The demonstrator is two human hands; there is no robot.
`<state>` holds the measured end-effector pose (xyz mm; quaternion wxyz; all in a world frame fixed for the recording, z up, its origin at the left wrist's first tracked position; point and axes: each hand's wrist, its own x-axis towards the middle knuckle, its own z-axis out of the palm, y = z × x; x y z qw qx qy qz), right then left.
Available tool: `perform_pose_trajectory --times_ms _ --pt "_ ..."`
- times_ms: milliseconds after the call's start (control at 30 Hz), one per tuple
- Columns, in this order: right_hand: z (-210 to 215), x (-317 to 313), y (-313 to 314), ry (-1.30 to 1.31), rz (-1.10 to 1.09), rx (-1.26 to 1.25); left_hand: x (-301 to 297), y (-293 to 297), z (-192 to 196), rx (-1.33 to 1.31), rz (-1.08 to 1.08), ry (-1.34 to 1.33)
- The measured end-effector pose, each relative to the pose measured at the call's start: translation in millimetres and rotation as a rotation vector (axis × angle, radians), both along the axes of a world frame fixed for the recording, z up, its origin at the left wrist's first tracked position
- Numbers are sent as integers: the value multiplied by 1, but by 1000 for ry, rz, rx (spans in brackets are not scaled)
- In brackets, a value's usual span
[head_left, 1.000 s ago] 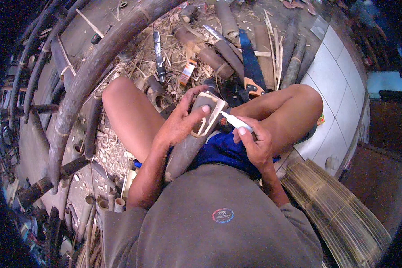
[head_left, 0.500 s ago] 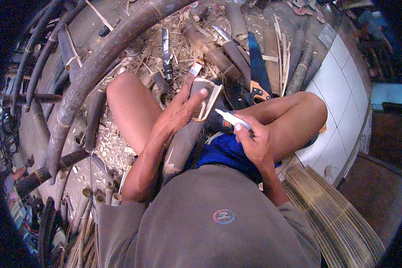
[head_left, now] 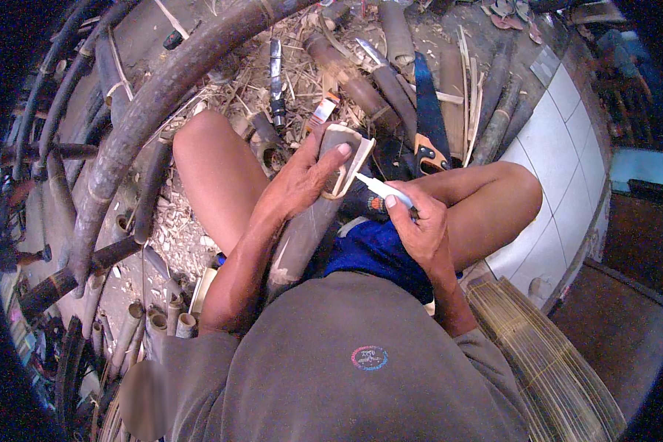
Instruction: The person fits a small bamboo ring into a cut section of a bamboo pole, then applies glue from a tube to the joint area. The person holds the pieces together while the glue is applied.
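Shaving-strewn ground spread around you, with a curved bamboo pole well left of your fingers. Your left hand was wrapped round a cut bamboo piece, thumb pressed on its face. Just right of those fingertips, a white bottle pointed its nozzle at the piece, pinched in your right hand; contact was unclear. Beyond those fingers lay a saw, with white tiles farther right.
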<state>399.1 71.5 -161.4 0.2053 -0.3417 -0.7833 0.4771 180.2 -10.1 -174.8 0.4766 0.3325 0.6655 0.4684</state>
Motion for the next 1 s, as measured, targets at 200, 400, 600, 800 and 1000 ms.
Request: perform_pose_trajectory --times_ms 200,400,600,800,1000 --pt "8 -3 1 -60 -9 0 -3 -1 0 23 -17 40" --pt "12 -11 4 -54 -16 38 -7 0 3 14 4 -9" --pt "21 -21 11 -32 -29 69 -14 3 7 57 37 -21" --pt "24 -30 14 -28 -20 100 -17 6 8 51 45 -49" --pt "28 -34 20 -26 -8 86 -20 7 2 52 39 -58"
